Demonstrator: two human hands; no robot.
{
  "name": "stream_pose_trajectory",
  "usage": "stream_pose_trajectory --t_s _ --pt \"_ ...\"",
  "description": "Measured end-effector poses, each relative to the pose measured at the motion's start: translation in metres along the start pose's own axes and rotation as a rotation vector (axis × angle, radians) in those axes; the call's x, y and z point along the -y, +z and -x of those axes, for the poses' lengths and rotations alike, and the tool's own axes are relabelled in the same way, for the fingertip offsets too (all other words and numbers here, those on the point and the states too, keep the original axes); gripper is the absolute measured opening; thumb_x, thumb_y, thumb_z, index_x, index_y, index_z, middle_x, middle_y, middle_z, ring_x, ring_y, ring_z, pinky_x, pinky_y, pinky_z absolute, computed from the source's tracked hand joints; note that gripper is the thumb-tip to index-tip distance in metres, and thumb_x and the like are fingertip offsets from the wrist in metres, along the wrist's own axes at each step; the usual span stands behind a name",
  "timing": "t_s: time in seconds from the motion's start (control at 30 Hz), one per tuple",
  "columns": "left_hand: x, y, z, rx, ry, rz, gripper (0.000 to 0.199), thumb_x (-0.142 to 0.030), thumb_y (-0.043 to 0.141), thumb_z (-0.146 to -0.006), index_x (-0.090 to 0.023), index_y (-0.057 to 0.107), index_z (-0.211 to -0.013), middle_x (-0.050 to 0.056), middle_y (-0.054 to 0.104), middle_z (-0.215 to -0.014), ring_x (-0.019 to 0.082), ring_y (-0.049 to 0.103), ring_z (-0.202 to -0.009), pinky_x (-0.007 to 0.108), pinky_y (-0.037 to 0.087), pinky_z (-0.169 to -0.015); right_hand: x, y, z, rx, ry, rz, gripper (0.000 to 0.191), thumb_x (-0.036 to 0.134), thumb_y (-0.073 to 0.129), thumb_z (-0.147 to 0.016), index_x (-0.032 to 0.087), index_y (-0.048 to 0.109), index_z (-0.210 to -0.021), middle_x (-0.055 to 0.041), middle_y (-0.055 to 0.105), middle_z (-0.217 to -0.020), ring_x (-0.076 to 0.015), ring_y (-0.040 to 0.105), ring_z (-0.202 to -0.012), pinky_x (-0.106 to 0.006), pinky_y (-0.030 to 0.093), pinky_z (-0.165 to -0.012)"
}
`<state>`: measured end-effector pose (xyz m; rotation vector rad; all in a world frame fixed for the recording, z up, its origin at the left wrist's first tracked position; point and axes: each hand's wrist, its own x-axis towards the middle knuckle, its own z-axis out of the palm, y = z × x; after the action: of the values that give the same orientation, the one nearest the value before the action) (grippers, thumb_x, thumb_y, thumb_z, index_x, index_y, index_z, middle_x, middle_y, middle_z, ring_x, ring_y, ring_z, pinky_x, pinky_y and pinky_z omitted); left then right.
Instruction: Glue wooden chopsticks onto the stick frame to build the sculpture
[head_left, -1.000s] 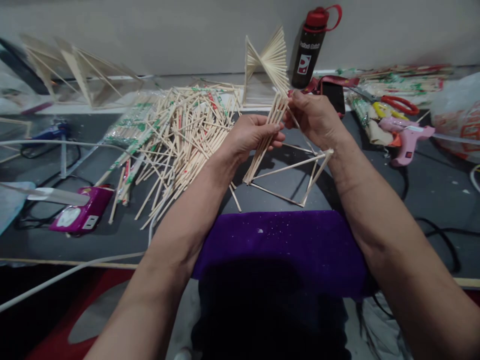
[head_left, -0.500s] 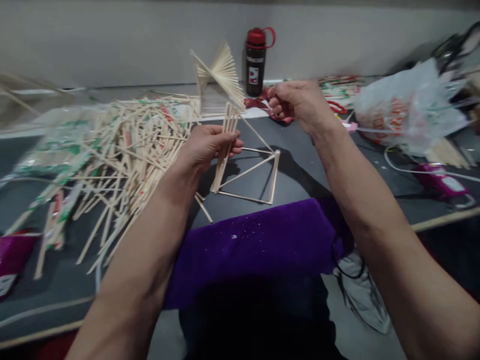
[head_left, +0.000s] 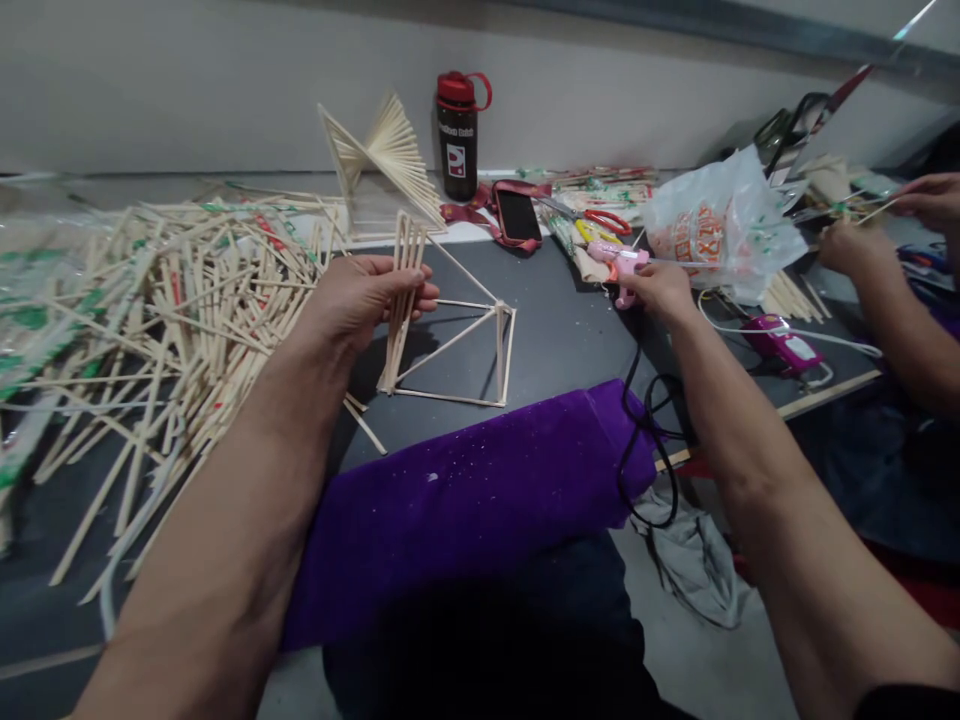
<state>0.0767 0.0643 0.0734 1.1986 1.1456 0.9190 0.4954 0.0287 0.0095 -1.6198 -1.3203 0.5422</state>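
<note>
My left hand (head_left: 382, 292) is closed around several upright wooden sticks (head_left: 407, 250) at the left side of a stick frame (head_left: 450, 398). The frame stands on the dark table (head_left: 555, 340), with slanting sticks reaching its right corner. Farther right, my right hand (head_left: 661, 290) has its fingers round the pink glue gun (head_left: 624, 268), whose front part shows past them. A twisted, fan-like stick model (head_left: 405, 165) stands behind the frame.
Loose sticks (head_left: 225, 300) are heaped at left. A bottle (head_left: 457, 145), phone (head_left: 517, 215), red-handled scissors (head_left: 606, 221) and plastic bag (head_left: 724, 220) lie or stand at the back. Another person's hands (head_left: 862, 250) work at right. Purple cloth (head_left: 465, 500) lies in front.
My right hand has moved right and down, from above the table near the bottle to the pink glue gun, and has taken hold of it. The view has turned rightward; my left hand still grips the sticks.
</note>
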Motion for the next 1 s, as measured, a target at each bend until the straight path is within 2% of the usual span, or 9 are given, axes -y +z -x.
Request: stream_pose_trajectory --t_s 0.1,0.2,0.3,0.47,0.53,0.63,0.73,0.87,1.0 --pt "0.002 -0.001 -0.002 0.017 0.01 0.009 0.003 -0.011 0.071 -0.081 -0.012 0.074 -0.082 0.007 0.074 -0.072 0.012 0.071 -0.06 0.02 0.057 -0.059 0.0 0.012 -0.001 -0.154 0.188 0.2 0.029 0.012 0.076 -0.07 0.021 0.051 -0.059 0.0072 0.038 -0.044 -0.0098 0.036 -0.046 -0.024 0.033 -0.044" --pt "0.002 -0.001 -0.002 0.02 0.009 0.01 0.003 -0.012 0.071 -0.08 -0.012 0.074 -0.082 0.007 0.074 -0.071 0.012 0.071 -0.059 0.019 0.056 -0.056 0.012 0.018 0.01 -0.194 0.24 0.264 0.027 0.016 0.081 -0.063 0.019 0.054 -0.061 0.004 0.047 -0.049 -0.0111 0.042 -0.049 -0.024 0.033 -0.045" --pt "0.001 0.001 -0.001 0.008 0.011 0.018 0.003 -0.014 0.072 -0.079 -0.011 0.074 -0.08 0.007 0.074 -0.07 0.012 0.07 -0.059 0.019 0.056 -0.057 0.028 0.022 0.03 -0.176 0.236 0.186 0.028 0.021 0.083 -0.061 0.019 0.055 -0.067 0.0018 0.056 -0.055 -0.0127 0.049 -0.05 -0.024 0.034 -0.044" --pt "0.004 -0.001 -0.002 0.04 0.022 0.042 0.007 -0.017 0.074 -0.078 -0.011 0.073 -0.08 0.006 0.074 -0.069 0.011 0.069 -0.056 0.02 0.056 -0.057 0.065 0.034 0.055 -0.084 0.041 -0.181 0.032 0.016 0.075 -0.06 0.022 0.053 -0.083 0.003 0.063 -0.061 -0.0134 0.056 -0.049 -0.024 0.038 -0.044" --pt "0.006 -0.003 -0.002 0.067 0.023 0.035 0.01 -0.019 0.076 -0.076 -0.012 0.072 -0.082 0.006 0.075 -0.071 0.011 0.07 -0.058 0.019 0.054 -0.055 0.086 0.042 0.056 -0.069 -0.051 -0.291 0.024 0.018 0.07 -0.064 0.021 0.056 -0.084 0.003 0.061 -0.06 -0.0117 0.053 -0.045 -0.024 0.037 -0.042" --pt "0.008 -0.005 -0.002 0.084 0.027 0.01 0.016 -0.023 0.079 -0.074 -0.012 0.071 -0.085 0.005 0.076 -0.073 0.01 0.071 -0.061 0.019 0.054 -0.057 0.115 0.057 0.054 0.051 -0.176 -0.352 0.007 0.022 0.067 -0.075 0.018 0.061 -0.074 -0.0005 0.061 -0.06 -0.0094 0.053 -0.043 -0.023 0.034 -0.04" --pt "0.009 -0.005 -0.002 0.078 0.023 -0.021 0.018 -0.025 0.078 -0.075 -0.012 0.071 -0.087 0.005 0.076 -0.074 0.01 0.071 -0.062 0.02 0.054 -0.06 0.138 0.076 0.053 0.092 -0.211 -0.37 0.017 0.029 0.071 -0.081 0.017 0.061 -0.073 -0.0004 0.06 -0.058 -0.0091 0.053 -0.042 -0.022 0.033 -0.038" --pt "0.01 -0.004 -0.003 0.078 0.041 -0.018 0.016 -0.023 0.074 -0.078 -0.012 0.071 -0.089 0.005 0.074 -0.073 0.01 0.071 -0.062 0.022 0.056 -0.065 0.153 0.101 0.054 0.214 -0.256 -0.444 0.023 0.039 0.074 -0.085 0.018 0.067 -0.087 -0.0034 0.072 -0.077 -0.012 0.062 -0.05 -0.022 0.043 -0.042" --pt "0.011 -0.003 -0.003 0.076 0.051 -0.021 0.014 -0.022 0.072 -0.078 -0.012 0.07 -0.087 0.005 0.074 -0.071 0.01 0.071 -0.063 0.024 0.058 -0.069 0.155 0.112 0.058 0.252 -0.298 -0.455 0.021 0.035 0.076 -0.084 0.017 0.07 -0.092 -0.0067 0.076 -0.095 -0.0123 0.065 -0.053 -0.023 0.045 -0.043"
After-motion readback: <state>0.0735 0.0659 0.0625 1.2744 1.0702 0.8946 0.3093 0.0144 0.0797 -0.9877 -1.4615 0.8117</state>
